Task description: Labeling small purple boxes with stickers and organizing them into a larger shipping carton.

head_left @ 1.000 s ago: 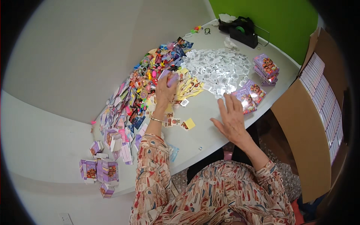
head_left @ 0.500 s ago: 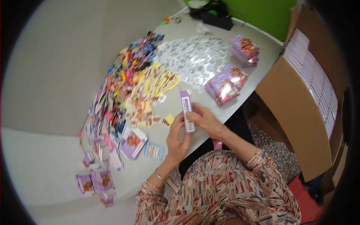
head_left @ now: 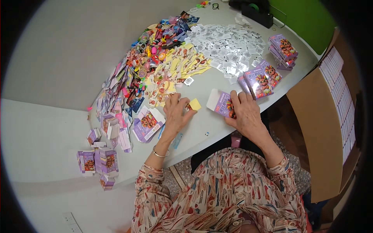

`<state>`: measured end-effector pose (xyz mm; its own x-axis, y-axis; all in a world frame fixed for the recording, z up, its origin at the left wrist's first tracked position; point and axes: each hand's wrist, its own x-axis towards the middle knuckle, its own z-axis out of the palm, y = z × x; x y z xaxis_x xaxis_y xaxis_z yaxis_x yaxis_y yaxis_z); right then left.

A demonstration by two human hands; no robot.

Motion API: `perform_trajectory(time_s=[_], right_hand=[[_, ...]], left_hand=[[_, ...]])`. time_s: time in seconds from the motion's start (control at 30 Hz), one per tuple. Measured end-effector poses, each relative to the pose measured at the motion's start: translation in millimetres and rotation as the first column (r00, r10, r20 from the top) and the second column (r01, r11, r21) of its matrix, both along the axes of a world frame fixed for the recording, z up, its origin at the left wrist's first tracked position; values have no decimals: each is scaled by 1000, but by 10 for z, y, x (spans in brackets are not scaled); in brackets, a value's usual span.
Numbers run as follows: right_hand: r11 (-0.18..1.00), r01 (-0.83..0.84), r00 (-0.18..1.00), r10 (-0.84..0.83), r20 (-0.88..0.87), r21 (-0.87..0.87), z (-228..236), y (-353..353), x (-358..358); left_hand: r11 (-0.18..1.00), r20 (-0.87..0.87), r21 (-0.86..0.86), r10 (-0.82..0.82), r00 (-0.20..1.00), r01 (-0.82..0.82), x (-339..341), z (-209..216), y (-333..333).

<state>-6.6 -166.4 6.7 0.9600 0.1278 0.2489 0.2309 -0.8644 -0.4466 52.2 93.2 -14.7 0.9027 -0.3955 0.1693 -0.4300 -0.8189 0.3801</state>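
Head view, purple white-flapped box (head_left: 222,104), seemingly gripped by right hand (head_left: 248,113), left hand (head_left: 176,115) spread

One fisheye view — worn on the head — looks steeply down at the hands (head_left: 248,114) from close above the surface (head_left: 194,130), carton (head_left: 315,143) to the right.

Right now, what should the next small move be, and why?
Probably the left hand should close its thumb and fingers on the small yellow slip: the slip lies right by its fingertips, while the right hand holds a purple box whose white flap sticks out, seemingly open.
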Motion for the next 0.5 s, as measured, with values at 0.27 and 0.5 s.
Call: perform_trajectory(time_s=[0.27, 0.5], right_hand=[[961, -145, 975, 98, -197, -236, 186, 12, 126], [919, -300, 948, 256, -191, -257, 167, 101, 235]], left_hand=[[999, -102, -42, 14, 995, -18, 93, -34, -4], [999, -112, -31, -15, 994, 11, 188, -45, -64]])
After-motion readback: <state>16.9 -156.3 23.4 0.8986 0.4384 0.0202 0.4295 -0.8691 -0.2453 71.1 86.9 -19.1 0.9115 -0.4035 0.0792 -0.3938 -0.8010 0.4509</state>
